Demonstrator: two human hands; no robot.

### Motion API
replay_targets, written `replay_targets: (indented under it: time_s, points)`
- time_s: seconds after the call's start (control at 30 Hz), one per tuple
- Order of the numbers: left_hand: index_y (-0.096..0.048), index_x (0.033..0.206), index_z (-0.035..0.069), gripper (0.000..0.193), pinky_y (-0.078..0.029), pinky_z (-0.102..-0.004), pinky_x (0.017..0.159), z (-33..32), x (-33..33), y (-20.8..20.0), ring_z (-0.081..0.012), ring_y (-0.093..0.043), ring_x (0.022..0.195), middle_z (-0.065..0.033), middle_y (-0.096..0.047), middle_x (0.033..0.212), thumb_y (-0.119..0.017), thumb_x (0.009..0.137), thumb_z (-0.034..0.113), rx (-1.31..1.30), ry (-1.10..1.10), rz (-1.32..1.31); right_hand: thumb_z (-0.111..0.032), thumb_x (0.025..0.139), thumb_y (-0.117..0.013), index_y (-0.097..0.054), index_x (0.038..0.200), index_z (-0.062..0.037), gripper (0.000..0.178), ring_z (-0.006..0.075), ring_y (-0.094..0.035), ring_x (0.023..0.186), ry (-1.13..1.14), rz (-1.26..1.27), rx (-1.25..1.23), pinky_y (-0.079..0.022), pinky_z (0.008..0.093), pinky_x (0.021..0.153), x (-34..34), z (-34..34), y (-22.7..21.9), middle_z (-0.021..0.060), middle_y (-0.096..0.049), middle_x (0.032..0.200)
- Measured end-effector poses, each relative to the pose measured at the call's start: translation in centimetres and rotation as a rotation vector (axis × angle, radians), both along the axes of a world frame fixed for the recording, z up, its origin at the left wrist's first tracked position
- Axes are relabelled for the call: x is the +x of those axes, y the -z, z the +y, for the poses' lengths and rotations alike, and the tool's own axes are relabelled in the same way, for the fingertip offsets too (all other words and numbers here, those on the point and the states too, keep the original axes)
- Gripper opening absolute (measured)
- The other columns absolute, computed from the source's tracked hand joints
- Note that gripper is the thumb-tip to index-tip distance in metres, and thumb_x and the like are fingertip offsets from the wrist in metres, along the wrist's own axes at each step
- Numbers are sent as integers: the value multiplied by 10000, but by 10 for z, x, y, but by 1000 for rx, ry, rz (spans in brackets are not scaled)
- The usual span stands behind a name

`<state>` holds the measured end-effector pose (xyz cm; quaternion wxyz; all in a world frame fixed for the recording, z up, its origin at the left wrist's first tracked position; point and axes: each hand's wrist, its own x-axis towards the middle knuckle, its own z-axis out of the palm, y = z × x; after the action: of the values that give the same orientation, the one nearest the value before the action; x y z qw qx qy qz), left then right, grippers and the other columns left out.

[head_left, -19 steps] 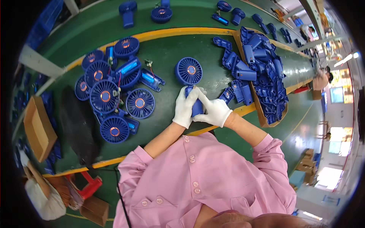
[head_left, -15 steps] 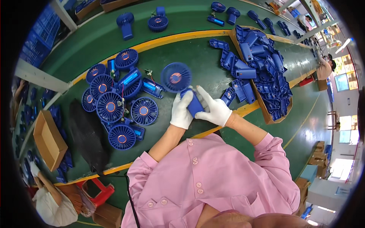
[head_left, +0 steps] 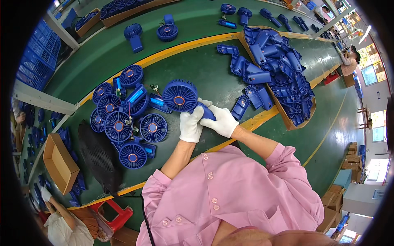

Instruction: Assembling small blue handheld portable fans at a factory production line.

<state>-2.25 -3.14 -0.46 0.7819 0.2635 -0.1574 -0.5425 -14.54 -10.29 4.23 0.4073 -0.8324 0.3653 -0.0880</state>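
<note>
A blue handheld fan (head_left: 179, 94) with an orange ring at its hub is held just above the green workbench, its round grille facing up and to the left. My white-gloved left hand (head_left: 191, 125) is closed around the neck and near part of the handle. My right hand (head_left: 221, 121), gloved too, wraps the handle from the right, with its thumb lying along it. The fingers under the handle are hidden. Left of my hands lies a cluster of similar fans (head_left: 119, 126), several with opened handles showing light-blue battery cells and small circuit boards.
A long cardboard tray (head_left: 283, 110) heaped with blue plastic shells stands at the right, with loose shells (head_left: 240, 107) beside it. A black mesh bag (head_left: 98, 158) and an open cardboard box (head_left: 61, 164) are at the left. More fans line the far belt (head_left: 193, 26). A co-worker's gloved hand (head_left: 46, 194) shows lower left.
The fan has been tilted, so its head now shows the grille and sits slightly lower and left. Both hands remain on the handle, and the right has shifted left. The whole view has turned slightly.
</note>
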Motion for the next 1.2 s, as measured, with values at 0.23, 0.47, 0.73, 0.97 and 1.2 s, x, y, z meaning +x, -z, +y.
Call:
replay_targets:
  time_s: [0.23,0.47,0.73,0.97,1.2]
  points:
    - [-431,1268,9,556,-518,-380,901,-3,4,-15,-280,-627,1027,-188,-627,1088,-708,847,244,5,37,-152,-353,802,-674,-638,893,-18,349,122,-572,532,97,-102,444,-465,272,517,3,-5,-13,63,-652,714]
    - [-417,1278,-14,525,-547,-327,789,0,9,-8,-236,-654,904,-212,-621,1130,-647,860,204,125,21,-419,-294,849,-659,-627,863,-27,269,68,-524,509,80,-132,558,-410,224,474,5,-2,-12,27,-651,733]
    - [-442,1276,-32,482,-547,-301,756,-4,8,-10,-224,-658,898,-201,-640,1109,-623,882,178,127,12,-389,-305,861,-661,-632,831,-25,284,70,-525,492,105,-197,599,-409,222,463,5,-5,-7,31,-644,719]
    - [-468,1247,-45,422,-546,-319,790,-1,7,-9,-220,-658,917,-191,-642,1112,-579,871,112,234,-6,-499,-342,846,-659,-627,843,-17,327,104,-573,501,102,-115,583,-479,251,488,5,-2,-9,48,-635,695]
    - [-520,1200,-56,381,-534,-331,820,-4,13,-12,-217,-650,930,-180,-647,1094,-572,904,179,142,73,-422,-347,826,-677,-634,881,-9,346,117,-591,515,101,-148,612,-491,260,497,0,-4,1,57,-637,706]
